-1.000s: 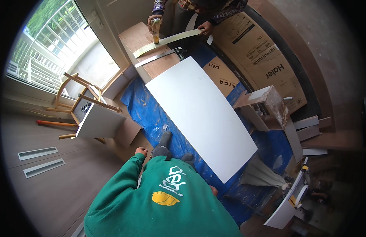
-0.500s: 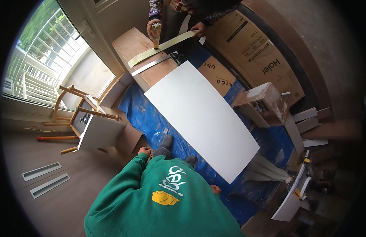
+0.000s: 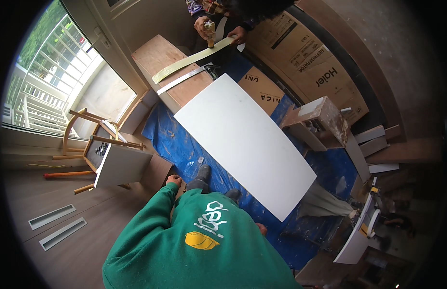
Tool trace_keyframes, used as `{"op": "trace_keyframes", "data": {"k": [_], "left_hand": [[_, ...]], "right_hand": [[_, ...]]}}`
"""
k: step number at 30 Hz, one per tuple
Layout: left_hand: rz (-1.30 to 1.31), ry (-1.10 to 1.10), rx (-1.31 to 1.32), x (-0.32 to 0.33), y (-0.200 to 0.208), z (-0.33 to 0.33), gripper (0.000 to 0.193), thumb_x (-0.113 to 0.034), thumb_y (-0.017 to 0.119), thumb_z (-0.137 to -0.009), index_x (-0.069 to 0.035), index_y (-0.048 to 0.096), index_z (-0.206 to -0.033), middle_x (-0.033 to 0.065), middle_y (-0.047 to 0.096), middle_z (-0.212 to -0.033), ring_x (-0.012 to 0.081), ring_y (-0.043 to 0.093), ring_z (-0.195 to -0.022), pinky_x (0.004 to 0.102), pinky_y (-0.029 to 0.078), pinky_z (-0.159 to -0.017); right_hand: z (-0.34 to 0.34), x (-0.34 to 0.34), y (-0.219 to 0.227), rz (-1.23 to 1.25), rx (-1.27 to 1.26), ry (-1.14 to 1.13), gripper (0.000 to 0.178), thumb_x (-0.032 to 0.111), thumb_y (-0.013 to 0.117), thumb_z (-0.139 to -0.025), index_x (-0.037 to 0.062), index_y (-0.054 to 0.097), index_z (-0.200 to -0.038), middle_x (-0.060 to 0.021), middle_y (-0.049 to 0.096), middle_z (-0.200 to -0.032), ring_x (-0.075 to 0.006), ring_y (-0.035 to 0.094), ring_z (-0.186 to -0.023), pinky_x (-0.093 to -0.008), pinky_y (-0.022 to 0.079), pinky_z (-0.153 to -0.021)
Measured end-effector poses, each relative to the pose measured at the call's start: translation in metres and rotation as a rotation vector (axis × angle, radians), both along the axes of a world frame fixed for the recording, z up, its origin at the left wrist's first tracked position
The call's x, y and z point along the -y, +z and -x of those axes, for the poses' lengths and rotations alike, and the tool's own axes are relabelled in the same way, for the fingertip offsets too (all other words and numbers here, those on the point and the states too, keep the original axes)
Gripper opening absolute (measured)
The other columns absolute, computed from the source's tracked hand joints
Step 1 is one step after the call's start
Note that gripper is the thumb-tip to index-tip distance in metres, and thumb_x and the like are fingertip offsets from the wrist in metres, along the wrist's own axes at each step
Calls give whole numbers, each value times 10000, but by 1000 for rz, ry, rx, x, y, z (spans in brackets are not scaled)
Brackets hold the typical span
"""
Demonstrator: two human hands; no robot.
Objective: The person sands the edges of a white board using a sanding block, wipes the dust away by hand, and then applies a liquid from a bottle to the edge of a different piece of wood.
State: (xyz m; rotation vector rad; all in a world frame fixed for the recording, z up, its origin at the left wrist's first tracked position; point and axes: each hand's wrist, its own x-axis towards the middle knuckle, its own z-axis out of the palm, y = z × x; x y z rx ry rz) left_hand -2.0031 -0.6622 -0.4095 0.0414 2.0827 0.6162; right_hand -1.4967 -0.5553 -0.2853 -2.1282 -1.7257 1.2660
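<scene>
A big white board lies flat across the middle of the frame, tipped from upper left down to lower right. Under it a blue tarp covers the floor and shows along the left side of the board and at the lower right. At the bottom a person in a green sweatshirt fills the lower middle. Flat brown cardboard boxes lie at the upper right. A brown plywood sheet sits at the upper middle, past the top end of the board. A small white cabinet with a wooden frame rests at the left, near the window.

The left hand hangs at the end of the green sleeve, left of the board's lower part, over the edge of the tarp; it holds nothing, and I cannot tell how far it is open. The right hand peeks out at the lower right of the sweatshirt, just below the board's lower corner; it is mostly hidden, so I cannot tell its grip.

At the top, another person's hands hold a long pale strip over the plywood, with a metal ruler lying just beside it
</scene>
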Motion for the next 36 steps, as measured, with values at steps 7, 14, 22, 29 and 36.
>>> {"op": "trace_keyframes", "data": {"k": [7,14,22,29,36], "left_hand": [[-12,65,85,-6,16,-12,263,-220,665,-842,-53,711,-1041,109,711,-832,188,680,-692,330,543,-685],[17,77,102,-4,26,-24,277,-218,657,-856,-42,701,-1065,117,709,-839,189,684,-710,341,544,-691],[-28,42,100,-5,13,-15,270,-192,621,-872,-26,663,-1081,97,690,-873,213,664,-682,355,532,-562],[-28,88,103,-8,7,-11,278,-216,654,-855,-43,700,-1067,119,711,-859,199,688,-719,339,550,-698],[-43,68,106,-12,14,-19,244,-199,626,-874,-41,667,-1055,73,678,-848,192,645,-637,347,526,-540]], "right_hand": [[34,-17,47,97,-87,-198,243,139,600,-833,-62,664,-954,-140,673,-795,-195,645,-652,-332,543,-582],[22,-17,30,191,-32,-255,347,346,708,-787,65,736,-988,-107,723,-894,-201,684,-854,-349,528,-791],[33,-24,40,97,-26,-121,217,142,600,-846,-47,654,-940,-107,666,-764,-181,643,-646,-328,540,-597],[33,-29,28,111,-56,-143,227,151,599,-846,-38,661,-955,-104,677,-782,-180,660,-656,-320,539,-601],[32,-28,25,142,-71,-187,223,143,605,-845,-36,663,-965,-116,683,-794,-184,667,-663,-310,541,-597]]}}
